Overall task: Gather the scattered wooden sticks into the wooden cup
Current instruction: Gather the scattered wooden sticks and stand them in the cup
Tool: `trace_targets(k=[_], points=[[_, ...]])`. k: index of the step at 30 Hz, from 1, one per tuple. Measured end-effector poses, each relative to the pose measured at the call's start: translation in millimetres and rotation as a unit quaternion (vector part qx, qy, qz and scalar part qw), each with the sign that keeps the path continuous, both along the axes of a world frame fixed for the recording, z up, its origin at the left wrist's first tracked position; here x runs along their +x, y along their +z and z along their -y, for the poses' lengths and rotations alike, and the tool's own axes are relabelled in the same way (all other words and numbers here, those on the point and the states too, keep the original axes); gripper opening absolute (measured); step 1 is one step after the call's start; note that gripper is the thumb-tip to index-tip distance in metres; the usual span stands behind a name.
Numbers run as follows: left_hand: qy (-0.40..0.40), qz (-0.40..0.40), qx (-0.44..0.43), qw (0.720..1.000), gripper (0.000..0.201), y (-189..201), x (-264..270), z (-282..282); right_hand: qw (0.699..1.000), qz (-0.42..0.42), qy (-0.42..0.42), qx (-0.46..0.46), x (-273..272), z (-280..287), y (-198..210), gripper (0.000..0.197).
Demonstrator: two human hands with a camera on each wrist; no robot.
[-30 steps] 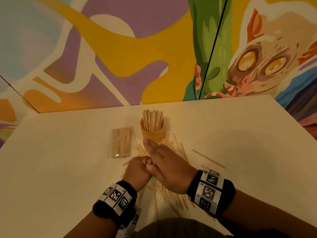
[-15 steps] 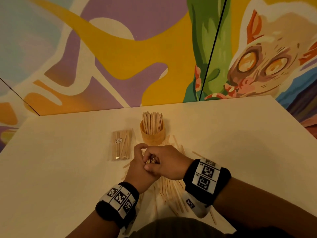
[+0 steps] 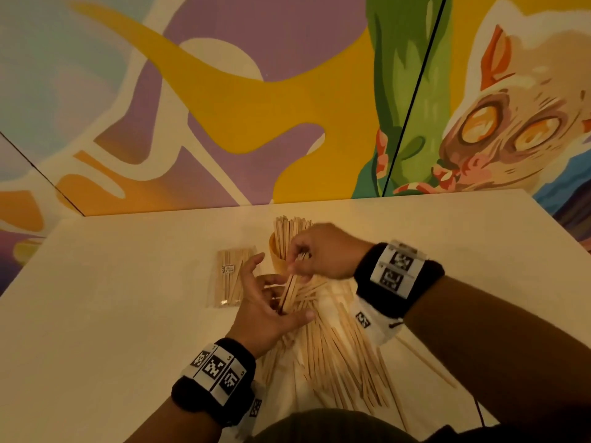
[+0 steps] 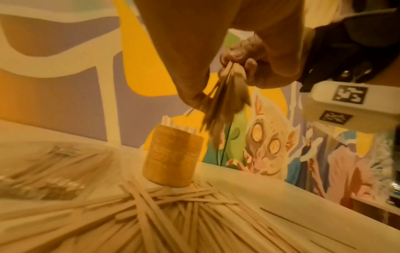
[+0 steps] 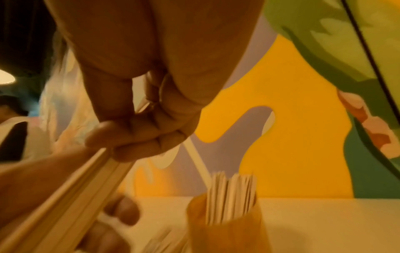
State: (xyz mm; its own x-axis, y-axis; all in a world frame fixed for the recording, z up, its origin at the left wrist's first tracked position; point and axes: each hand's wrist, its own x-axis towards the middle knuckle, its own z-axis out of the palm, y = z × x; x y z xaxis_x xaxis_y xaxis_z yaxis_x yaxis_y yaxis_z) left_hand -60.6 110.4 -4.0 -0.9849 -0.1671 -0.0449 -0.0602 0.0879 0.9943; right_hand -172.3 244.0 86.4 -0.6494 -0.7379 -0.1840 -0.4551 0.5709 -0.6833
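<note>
Head view is showing the right hand (image 3: 323, 251) pinching a small bundle of sticks (image 3: 292, 287) by its upper end, fingers and thumb curled round it, just at the near side of the wooden cup (image 3: 275, 257). That bundle is hanging down and tilting toward the left hand (image 3: 265, 314), which is lying below it at about 7 o'clock from the cup, fingers spread and relaxed, gripping nothing; whether its fingers are touching the bundle's lower end I cannot tell. The cup is standing upright on the white table (image 3: 128, 314), already crowded with sticks poking above its rim. Loose scattered sticks (image 3: 345, 356) are fanning out across the table from the cup's base toward 6 o'clock, some crossing each other, and one stray stick (image 3: 428, 362) is lying apart at about 4 o'clock. A clear packet of sticks (image 3: 231, 276) is lying flat just beside the cup at 9 o'clock. From the left wrist, the bundle (image 4: 218, 102) is looking blurred as it is dangling above the cup (image 4: 173, 157). A bright painted mural (image 3: 256, 107) is filling the wall behind.
</note>
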Motion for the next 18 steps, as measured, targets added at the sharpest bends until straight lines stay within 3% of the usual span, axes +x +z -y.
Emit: trace_targets(k=[4,9,12,18], points=[[0.102,-0.002,-0.028,0.994,0.095,-7,4,20,0.994,-0.069,-0.081,-0.015,-57,-2,27,0.004],[0.138,0.04,-0.048,0.988,0.082,-21,15,37,0.979,-0.15,-0.131,0.036,-105,10,30,0.006],[0.138,0.062,-0.05,0.987,0.077,-27,17,38,0.981,-0.14,-0.084,0.102,-112,28,8,0.009],[0.12,0.093,-0.076,0.985,0.074,-38,23,33,0.958,-0.184,0.04,0.218,-102,61,-31,0.021]])
